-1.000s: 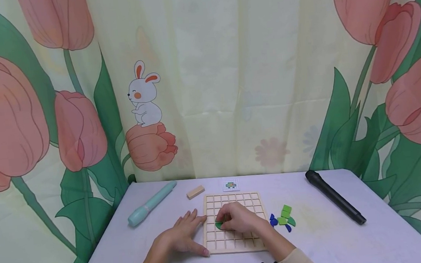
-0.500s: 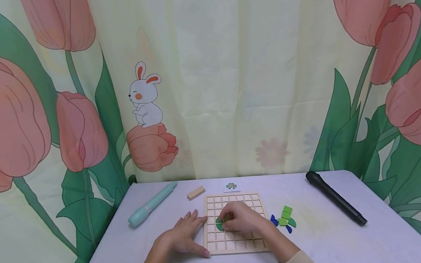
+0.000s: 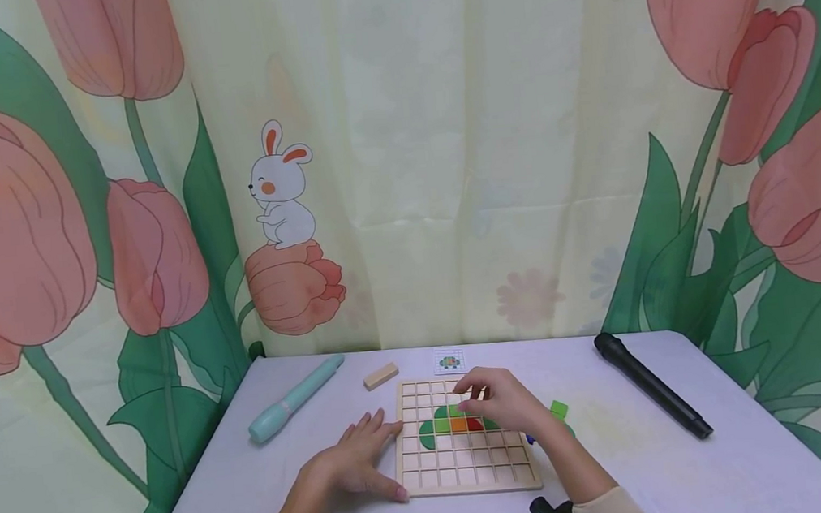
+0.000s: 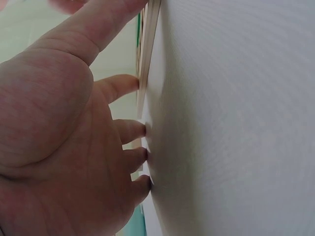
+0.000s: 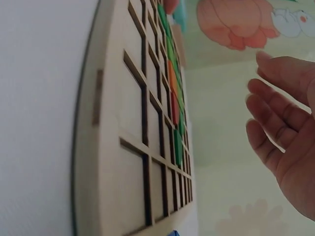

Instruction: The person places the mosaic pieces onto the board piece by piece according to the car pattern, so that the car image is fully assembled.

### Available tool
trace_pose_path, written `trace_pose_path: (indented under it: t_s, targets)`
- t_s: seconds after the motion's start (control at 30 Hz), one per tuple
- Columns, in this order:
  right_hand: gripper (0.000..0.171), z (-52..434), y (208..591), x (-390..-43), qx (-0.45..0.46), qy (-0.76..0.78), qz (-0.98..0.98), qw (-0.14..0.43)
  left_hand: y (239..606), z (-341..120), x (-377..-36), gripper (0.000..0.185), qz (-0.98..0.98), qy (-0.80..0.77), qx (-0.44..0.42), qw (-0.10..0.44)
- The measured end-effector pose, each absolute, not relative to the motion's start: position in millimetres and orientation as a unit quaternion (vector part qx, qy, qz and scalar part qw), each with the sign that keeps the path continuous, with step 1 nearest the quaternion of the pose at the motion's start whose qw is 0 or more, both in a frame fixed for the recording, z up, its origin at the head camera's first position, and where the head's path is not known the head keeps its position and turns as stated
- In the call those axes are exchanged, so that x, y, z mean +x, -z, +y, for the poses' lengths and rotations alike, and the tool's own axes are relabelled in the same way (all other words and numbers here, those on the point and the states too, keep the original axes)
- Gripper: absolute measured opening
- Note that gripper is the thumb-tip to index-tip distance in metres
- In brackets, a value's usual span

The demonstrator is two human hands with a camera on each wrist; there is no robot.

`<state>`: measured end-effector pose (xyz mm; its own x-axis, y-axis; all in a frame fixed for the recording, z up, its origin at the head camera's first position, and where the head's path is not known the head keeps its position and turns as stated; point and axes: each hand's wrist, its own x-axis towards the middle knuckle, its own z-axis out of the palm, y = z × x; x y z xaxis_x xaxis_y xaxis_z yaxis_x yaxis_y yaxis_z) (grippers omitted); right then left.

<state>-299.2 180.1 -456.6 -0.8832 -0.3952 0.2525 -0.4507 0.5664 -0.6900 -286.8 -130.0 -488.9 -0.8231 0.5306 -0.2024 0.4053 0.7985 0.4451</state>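
A wooden grid board (image 3: 474, 475) lies mid-table with coloured pieces in its cells. In the head view these include dark green rounded pieces (image 3: 427, 436), a light green square (image 3: 442, 426), an orange square (image 3: 458, 424) and a red piece (image 3: 475, 424). Spread flat at the board's left edge, my left hand (image 3: 358, 457) touches the frame with thumb and index finger; the left wrist view shows its fingertips on the frame and tabletop. Raised over the board's right half, my right hand (image 3: 500, 402) has loosely bent fingers, and the right wrist view shows nothing between them.
Behind the board lie a small pattern card (image 3: 450, 360) and a wooden block (image 3: 380, 376). A teal wand-shaped object (image 3: 294, 401) is at left, a black microphone-like stick (image 3: 652, 386) at right. Beside the board, loose light green pieces (image 3: 559, 409) and blue ones are partly hidden by my right forearm.
My right hand has let go of the dark green piece at the board's left, lifted, and moved right, uncovering the row of coloured pieces. My left hand stays in place.
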Motion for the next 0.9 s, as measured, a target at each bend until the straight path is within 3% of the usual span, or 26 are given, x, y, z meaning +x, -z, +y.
trace_pose_path:
  t_s: [0.47,0.9]
  targets:
    - [0.023,232,442,-300,0.153,-0.372,-0.916,0.004,487,-128,-286,0.108,0.935,-0.194,0.249,0.160]
    - [0.030,263,446,-298,0.066,-0.326,-0.940,-0.078,487,-131,-285,0.110,0.932,-0.204,0.256,0.154]
